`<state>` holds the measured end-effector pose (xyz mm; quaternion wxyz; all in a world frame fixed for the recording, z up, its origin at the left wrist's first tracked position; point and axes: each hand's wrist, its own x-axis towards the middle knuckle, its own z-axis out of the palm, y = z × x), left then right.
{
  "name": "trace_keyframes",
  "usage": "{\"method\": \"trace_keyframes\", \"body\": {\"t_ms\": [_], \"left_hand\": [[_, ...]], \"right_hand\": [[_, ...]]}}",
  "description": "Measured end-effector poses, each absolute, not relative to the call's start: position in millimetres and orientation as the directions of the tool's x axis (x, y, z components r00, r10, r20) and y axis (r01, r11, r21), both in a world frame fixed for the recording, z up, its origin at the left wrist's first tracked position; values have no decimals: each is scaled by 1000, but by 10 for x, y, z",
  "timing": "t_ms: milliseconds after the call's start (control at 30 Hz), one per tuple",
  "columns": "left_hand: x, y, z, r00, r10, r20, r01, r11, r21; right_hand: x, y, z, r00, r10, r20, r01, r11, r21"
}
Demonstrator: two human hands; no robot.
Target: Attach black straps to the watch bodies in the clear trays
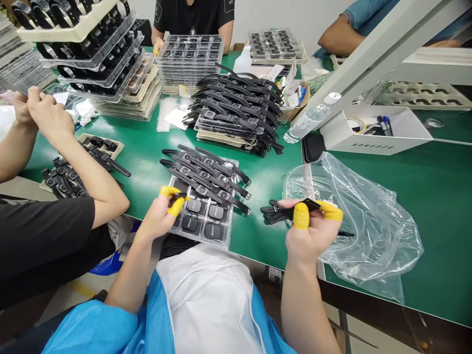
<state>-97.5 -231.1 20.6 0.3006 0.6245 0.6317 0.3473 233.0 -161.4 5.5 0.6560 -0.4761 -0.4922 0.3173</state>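
Observation:
My left hand (157, 219), with yellow finger cots, pinches a small black piece (179, 195) at the left edge of a clear plastic tray (229, 231). Its kind is mostly hidden by the fingers. Square black watch bodies (214, 231) sit in the tray's near compartments. Across its far part lie several black watches with straps (204, 174), backs facing up. To the right of the tray, my right hand (313, 233), also in yellow finger cots, is closed around a bunch of black watch straps (276, 212), their ends sticking out to the left.
A tall stack of strapped watches (236, 105) stands behind the tray. A clear plastic bag (372, 221) lies right, near a white box of pens (376, 130) and a bottle (313, 118). Loaded trays (96, 59) rise at left, beside a co-worker's arm (84, 157).

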Motion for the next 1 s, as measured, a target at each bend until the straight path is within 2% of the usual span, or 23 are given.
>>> {"method": "trace_keyframes", "body": {"t_ms": [67,133,200,300,467,767,867,1000], "left_hand": [[-709,-2466,171,13,996,88,467,-84,880],[-467,-2570,128,79,988,131,440,-153,885],[-309,-2632,83,171,969,180,430,-237,871],[-241,-2688,18,278,922,268,408,-366,836],[-294,-2714,-16,349,895,276,418,-413,809],[-214,-2717,-122,290,880,377,455,-473,755],[-247,-2728,-120,324,888,326,469,-449,760],[-315,-2721,-41,395,886,241,449,-415,791]], "right_hand": [[2120,-1907,147,125,974,188,-85,199,-976],[1920,-2194,168,-178,983,-34,-170,-65,-983],[1767,-2414,145,-432,879,-201,-167,-297,-940],[1669,-2557,91,-598,744,-298,-125,-454,-882],[1715,-2532,39,-659,661,-360,-96,-548,-831],[1635,-2580,-32,-589,706,-395,-316,-650,-691],[1628,-2571,-33,-581,694,-424,-337,-680,-651],[1648,-2549,-47,-591,673,-445,-295,-694,-657]]}}
